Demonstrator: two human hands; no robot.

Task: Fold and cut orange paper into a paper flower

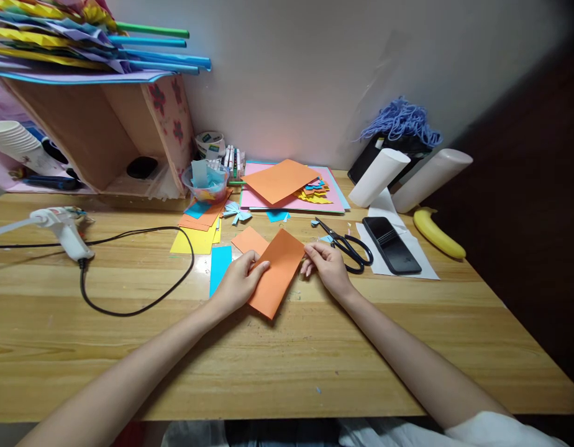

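An orange piece of paper (278, 273), long and rectangular, is held at a tilt above the wooden table. My left hand (238, 280) grips its left side, with the thumb lying on top. At the upper right corner, my right hand (328, 268) pinches the same paper between thumb and fingers. Black-handled scissors (346, 247) lie just beyond my right hand. Under and behind the held paper are a lighter orange paper piece (250, 239) and a blue paper strip (220, 268). A cut light-blue paper shape (237, 213) rests farther back.
A glue gun (63, 233) with a looping black cable stands left. Behind are a plastic bowl (194, 186) of scraps and an orange sheet (280, 180) on stacked paper. A phone (391, 244), a banana (438, 234) and white paper rolls (380, 177) are at right.
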